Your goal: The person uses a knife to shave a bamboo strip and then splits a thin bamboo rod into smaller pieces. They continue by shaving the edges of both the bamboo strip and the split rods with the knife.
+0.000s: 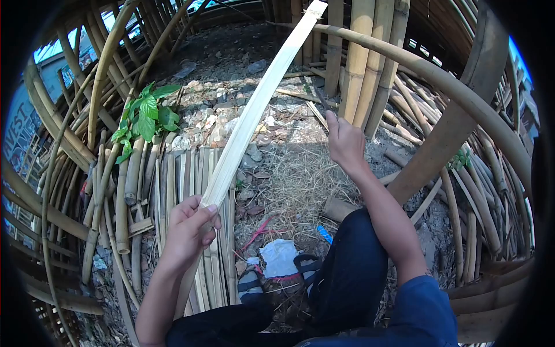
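A long pale bamboo strip [254, 113] slants from the lower left up to the top middle. My left hand [193, 222] pinches it between thumb and fingers near its lower part. To the right, my right hand [347, 140] is closed around the handle of a dark knife [321, 97], whose blade points up and left, apart from the strip. Below the strip, many split bamboo slats [217, 263] lie side by side on the ground, close to my left hand.
A curved bamboo pole [439, 78] arches across the upper right. Upright bamboo poles [358, 63] stand behind my right hand. A leafy plant [147, 115] grows at the left. Shavings [300, 179], a white cloth [279, 257] and a blue object [325, 234] lie near my feet.
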Demonstrator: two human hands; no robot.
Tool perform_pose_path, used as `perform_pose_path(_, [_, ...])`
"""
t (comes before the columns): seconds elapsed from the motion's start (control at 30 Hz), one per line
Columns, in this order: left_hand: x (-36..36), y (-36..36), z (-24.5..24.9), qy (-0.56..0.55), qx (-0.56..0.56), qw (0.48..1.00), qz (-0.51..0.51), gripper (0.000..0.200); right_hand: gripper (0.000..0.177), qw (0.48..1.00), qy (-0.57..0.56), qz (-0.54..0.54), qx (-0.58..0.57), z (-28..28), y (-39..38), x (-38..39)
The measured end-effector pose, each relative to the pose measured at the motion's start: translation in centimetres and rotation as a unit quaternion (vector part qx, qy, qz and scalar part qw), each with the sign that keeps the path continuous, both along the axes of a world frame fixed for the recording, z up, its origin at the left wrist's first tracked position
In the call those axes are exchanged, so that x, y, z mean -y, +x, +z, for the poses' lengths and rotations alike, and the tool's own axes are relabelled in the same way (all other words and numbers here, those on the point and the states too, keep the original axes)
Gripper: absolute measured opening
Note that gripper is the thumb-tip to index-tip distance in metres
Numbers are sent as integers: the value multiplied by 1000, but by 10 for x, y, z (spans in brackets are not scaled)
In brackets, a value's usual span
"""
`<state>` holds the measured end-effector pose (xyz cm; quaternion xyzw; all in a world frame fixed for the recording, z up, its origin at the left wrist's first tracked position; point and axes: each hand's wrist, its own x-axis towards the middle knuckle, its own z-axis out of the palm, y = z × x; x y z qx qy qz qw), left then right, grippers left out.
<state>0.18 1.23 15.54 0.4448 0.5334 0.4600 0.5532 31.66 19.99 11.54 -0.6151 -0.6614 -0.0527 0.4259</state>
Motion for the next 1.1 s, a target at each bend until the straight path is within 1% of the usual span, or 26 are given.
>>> perform_pose_path(0.03, [1, -2, 0, -4, -9, 1000, -2, 24, 70, 1000, 3, 4, -2, -7, 2, -3])
perform_pose_path(0.1, [-1, 1, -5, 2, -9, 1000, -21, 26, 66, 991, -39, 57, -114, -4, -8, 20])
perform_pose_path(0.13, [-4, 3, -9, 1, -22, 1000, -20, 26, 66, 990, -41, 62, -117, 0, -16, 31])
perform_pose_path(0.2, [-8, 10, -12, 6, -30, 999, -15, 27, 55, 981, -63, 152, -106, 12, -32, 52])
perform_pose_path(0.27, [-10, 17, -11, -3, -65, 997, -28, 28, 41, 960, -15, 254, -120, 9, -48, 71])
perform_pose_path(0.3, [-12, 19, -13, 0, -66, 998, -23, 28, 41, 958, -12, 259, -120, 8, -54, 77])
perform_pose_path(0.37, [-15, 21, -20, 51, -113, 992, -16, 28, 34, 937, -19, 340, -74, 5, -63, 88])
perform_pose_path(0.43, [-17, 20, -20, 39, -119, 992, 4, 28, 34, 929, -44, 361, -70, 7, -70, 98])
perform_pose_path(0.5, [-21, 16, -29, 89, -173, 981, 15, 29, 34, 919, -71, 383, -68, 3, -81, 104])
perform_pose_path(0.53, [-22, 15, -31, 89, -196, 976, 16, 29, 34, 899, -120, 411, -97, 2, -84, 106])
perform_pose_path(0.57, [-22, 16, -31, 88, -193, 977, 20, 29, 34, 877, -168, 433, -126, 1, -86, 108])
perform_pose_path(0.6, [-22, 19, -31, 105, -206, 973, 26, 28, 34, 876, -170, 433, -123, 0, -88, 109])
perform_pose_path(0.63, [-22, 21, -31, 123, -219, 967, 31, 28, 32, 806, -282, 484, -192, -2, -92, 109])
perform_pose_path(0.67, [-24, 22, -35, 124, -216, 968, 32, 28, 30, 715, -387, 522, -257, -2, -94, 109])
perform_pose_path(0.7, [-26, 21, -41, 146, -213, 966, 31, 26, 30, 715, -388, 523, -254, -2, -95, 110])
perform_pose_path(0.73, [-27, 20, -45, 169, -210, 962, 31, 25, 29, 699, -402, 521, -279, -1, -97, 111])
perform_pose_path(0.77, [-26, 21, -41, 168, -210, 963, 33, 25, 28, 682, -415, 519, -304, 0, -98, 111])
perform_pose_path(0.83, [-23, 26, -27, 107, -109, 988, 21, 25, 30, 682, -433, 519, -279, -5, -94, 102])
perform_pose_path(0.87, [-22, 27, -25, 107, -109, 988, 23, 25, 31, 682, -449, 518, -256, -7, -92, 99])
perform_pose_path(0.9, [-21, 29, -24, 100, -103, 990, 21, 24, 31, 682, -448, 518, -257, -7, -93, 98])
perform_pose_path(0.97, [-19, 31, -22, 94, -96, 991, 14, 23, 35, 673, -464, 502, -284, -6, -93, 99])
perform_pose_path(1.0, [-19, 32, -22, 107, -115, 988, 18, 22, 35, 677, -460, 500, -284, -5, -93, 99])
perform_pose_path(1.07, [-19, 35, -26, 125, -138, 982, 29, 21, 37, 713, -428, 481, -277, -1, -92, 101])
perform_pose_path(1.1, [-18, 36, -26, 128, -138, 982, 26, 21, 37, 715, -425, 480, -277, 2, -90, 100])
